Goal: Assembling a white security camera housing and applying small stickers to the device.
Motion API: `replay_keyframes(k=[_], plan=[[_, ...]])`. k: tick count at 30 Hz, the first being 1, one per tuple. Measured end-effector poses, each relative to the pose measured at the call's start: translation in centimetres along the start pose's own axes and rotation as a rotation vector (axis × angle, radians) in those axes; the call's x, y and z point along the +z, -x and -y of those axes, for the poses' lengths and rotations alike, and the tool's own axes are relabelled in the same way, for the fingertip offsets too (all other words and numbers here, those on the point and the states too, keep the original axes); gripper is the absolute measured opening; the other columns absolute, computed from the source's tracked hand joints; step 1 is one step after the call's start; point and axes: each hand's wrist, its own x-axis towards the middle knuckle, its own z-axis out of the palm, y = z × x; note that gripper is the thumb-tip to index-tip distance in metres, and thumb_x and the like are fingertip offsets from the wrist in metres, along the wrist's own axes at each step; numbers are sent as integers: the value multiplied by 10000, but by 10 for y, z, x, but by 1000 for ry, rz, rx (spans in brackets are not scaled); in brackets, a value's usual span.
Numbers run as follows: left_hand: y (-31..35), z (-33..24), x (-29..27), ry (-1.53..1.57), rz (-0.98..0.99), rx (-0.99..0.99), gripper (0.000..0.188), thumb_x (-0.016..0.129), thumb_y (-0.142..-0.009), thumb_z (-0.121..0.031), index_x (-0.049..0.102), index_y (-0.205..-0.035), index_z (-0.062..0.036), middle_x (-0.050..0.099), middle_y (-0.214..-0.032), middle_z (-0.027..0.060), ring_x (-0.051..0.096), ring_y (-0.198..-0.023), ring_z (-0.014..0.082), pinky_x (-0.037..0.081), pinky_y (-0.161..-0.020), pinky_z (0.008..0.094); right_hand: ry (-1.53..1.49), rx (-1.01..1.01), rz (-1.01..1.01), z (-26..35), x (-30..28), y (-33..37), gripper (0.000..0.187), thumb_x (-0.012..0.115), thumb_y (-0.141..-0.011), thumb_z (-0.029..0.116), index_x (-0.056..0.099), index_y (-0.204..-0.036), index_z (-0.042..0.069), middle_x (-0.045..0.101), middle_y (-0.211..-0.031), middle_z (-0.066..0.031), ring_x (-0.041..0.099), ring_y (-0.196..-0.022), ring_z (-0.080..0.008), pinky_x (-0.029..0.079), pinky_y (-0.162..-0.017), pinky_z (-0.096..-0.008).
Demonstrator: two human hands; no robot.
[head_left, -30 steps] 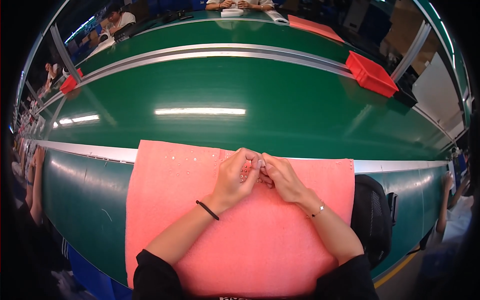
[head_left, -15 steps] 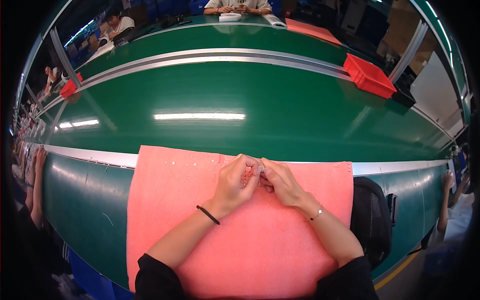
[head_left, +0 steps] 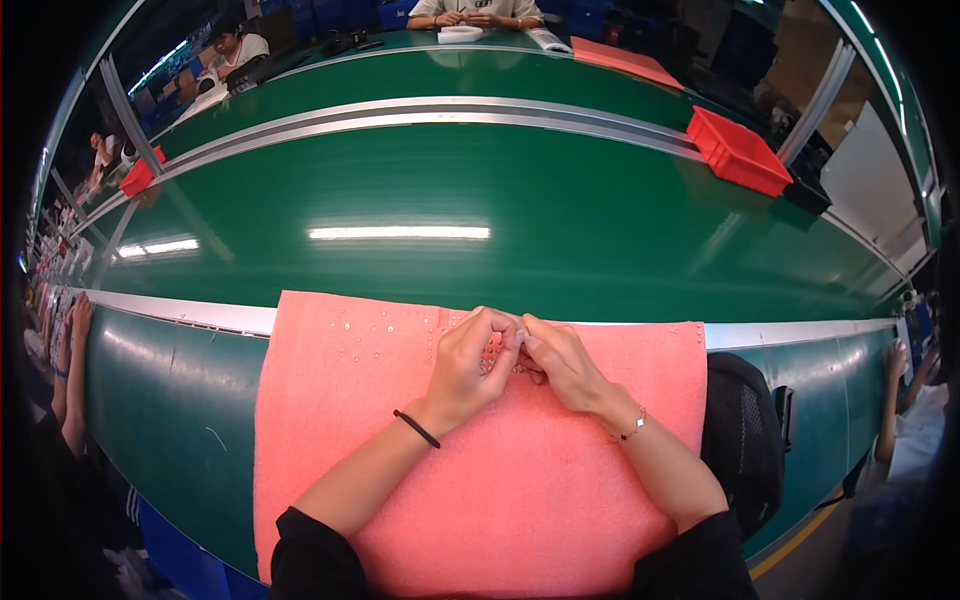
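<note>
– who is pictured?

– a person at a green counter [head_left: 165,400], left hand [head_left: 465,360] and right hand [head_left: 568,365] meeting above a pink mat [head_left: 480,490], fingers bent and pinched at the tips; whether they grip anything cannot be told.

– and the small round studs [head_left: 376,356]?

– on the mat's far part, scattered left of the hands and clustered between them, some blocked from view by the left hand.

– what else crowds the scene?

– a black bag [head_left: 743,450] just beside the mat's right edge; a red tray [head_left: 740,150] well beyond, by a metal post [head_left: 822,100]; a co-worker [head_left: 478,12] seated across the way.
</note>
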Motion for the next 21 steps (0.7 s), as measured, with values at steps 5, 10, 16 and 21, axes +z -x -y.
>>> replay_keyframes(k=[5,10,16,21], plan=[[-1,0,0,13,-10,6,136,585,-776,73,475,-805,-2,592,-775,111,608,-717,234,483,-652,305,-31,42,14,-4,-1,1,235,350,-913,206,445,-914,-9,447,-582,-142,428,-505,-247,345,-498,-362],[-1,0,1,7,-13,10,136,589,-777,69,477,-804,-2,590,-768,107,606,-707,230,482,-642,305,-76,56,27,-8,-2,1,259,352,-924,219,467,-953,-11,440,-563,-120,410,-486,-218,336,-490,-346],[-1,0,1,-2,-16,25,138,595,-775,65,479,-803,-3,588,-768,107,602,-693,226,481,-626,302,-110,64,8,1,-1,0,302,337,-940,241,500,-955,-13,428,-560,-90,397,-492,-165,333,-484,-326],[1,1,2,14,6,-14,139,595,-774,65,479,-801,-8,583,-770,103,600,-694,227,478,-619,301,-102,93,21,0,-2,0,314,339,-936,262,506,-905,-3,446,-571,-90,418,-501,-171,352,-494,-321]])
